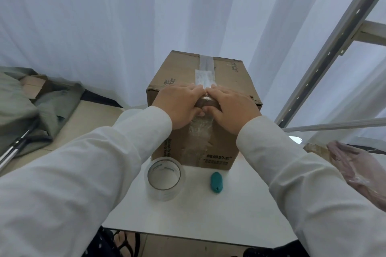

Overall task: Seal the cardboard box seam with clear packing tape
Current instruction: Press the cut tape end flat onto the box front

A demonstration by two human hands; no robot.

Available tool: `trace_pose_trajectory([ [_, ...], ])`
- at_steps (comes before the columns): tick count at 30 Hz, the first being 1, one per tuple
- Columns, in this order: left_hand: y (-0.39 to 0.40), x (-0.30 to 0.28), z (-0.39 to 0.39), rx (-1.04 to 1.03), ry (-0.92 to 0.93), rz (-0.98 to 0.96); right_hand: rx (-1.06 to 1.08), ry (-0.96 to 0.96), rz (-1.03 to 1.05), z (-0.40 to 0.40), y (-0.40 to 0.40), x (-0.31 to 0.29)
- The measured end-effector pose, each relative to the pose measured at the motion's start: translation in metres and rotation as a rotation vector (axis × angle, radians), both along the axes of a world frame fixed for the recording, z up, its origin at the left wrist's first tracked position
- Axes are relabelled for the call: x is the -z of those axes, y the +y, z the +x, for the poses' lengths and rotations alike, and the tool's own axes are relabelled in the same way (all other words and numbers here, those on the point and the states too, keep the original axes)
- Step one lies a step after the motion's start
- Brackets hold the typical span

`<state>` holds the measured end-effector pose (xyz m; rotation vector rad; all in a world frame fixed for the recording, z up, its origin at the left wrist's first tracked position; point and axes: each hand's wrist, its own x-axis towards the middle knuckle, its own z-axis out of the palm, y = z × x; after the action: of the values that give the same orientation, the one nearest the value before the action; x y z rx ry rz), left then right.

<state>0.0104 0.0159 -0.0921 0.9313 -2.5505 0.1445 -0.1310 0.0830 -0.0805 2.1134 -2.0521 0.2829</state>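
A brown cardboard box (229,81) stands on the white table (208,215). A strip of clear tape (205,69) runs along its top seam and folds down the near face, where it looks wrinkled. My left hand (179,104) and my right hand (231,108) lie flat side by side over the near top edge, fingers pressed on the tape at the seam. Neither hand holds anything. The roll of clear packing tape (165,177) lies on the table in front of the box, below my left wrist.
A small teal cutter (216,182) lies on the table right of the roll. White curtains hang behind. A metal shelf frame (334,48) leans at the right, a plastic-wrapped bundle (355,171) below it. Green fabric and cardboard (27,100) lie at the left.
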Motion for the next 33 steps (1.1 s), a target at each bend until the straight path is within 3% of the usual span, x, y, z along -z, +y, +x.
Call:
trace_pose_trajectory([
  [6,-0.002,-0.003,0.007,0.038,0.004,0.034,-0.039,-0.268,-0.050,-0.003,-0.012,-0.011],
  [14,0.004,0.002,0.006,0.007,0.059,-0.012,-0.053,-0.328,0.208,0.005,-0.049,-0.010],
  [25,0.004,0.005,0.006,-0.020,0.070,-0.018,0.085,-0.196,0.194,-0.003,-0.067,-0.006],
  [33,0.007,0.001,0.003,-0.068,0.069,0.043,-0.044,-0.119,0.086,-0.002,-0.040,-0.002],
])
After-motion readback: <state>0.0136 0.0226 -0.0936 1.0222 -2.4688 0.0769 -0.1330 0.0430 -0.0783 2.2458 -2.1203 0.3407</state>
